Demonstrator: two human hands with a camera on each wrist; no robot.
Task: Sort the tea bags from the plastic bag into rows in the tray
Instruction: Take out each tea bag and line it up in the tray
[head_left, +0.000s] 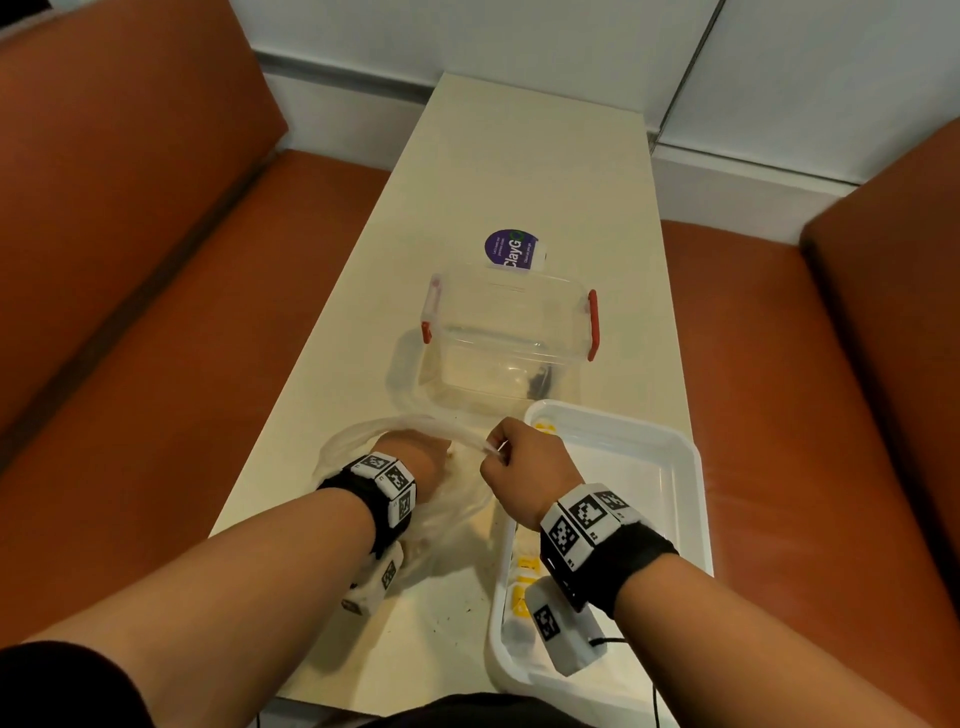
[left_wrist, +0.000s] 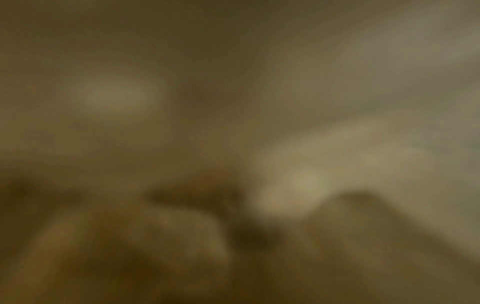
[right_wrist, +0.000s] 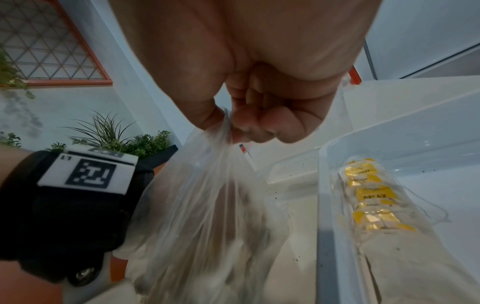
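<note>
A clear plastic bag (head_left: 457, 499) (right_wrist: 207, 205) lies on the cream table (head_left: 519, 182), left of the white tray (head_left: 675, 467) (right_wrist: 428, 133). My right hand (head_left: 524, 462) (right_wrist: 249, 123) pinches the bag's rim and holds it up. My left hand (head_left: 415, 457) reaches into the bag's mouth; its fingers are hidden by the plastic, and the left wrist view is a brown blur. Tea bags with yellow tags (right_wrist: 371, 195) (head_left: 519, 587) lie in a row along the tray's left side.
A clear plastic box (head_left: 509, 343) with red latches stands just beyond the bag and tray. A purple round sticker (head_left: 511, 249) is on the table behind it. Orange-brown benches (head_left: 156, 312) flank the narrow table. Dark crumbs speckle the table near me.
</note>
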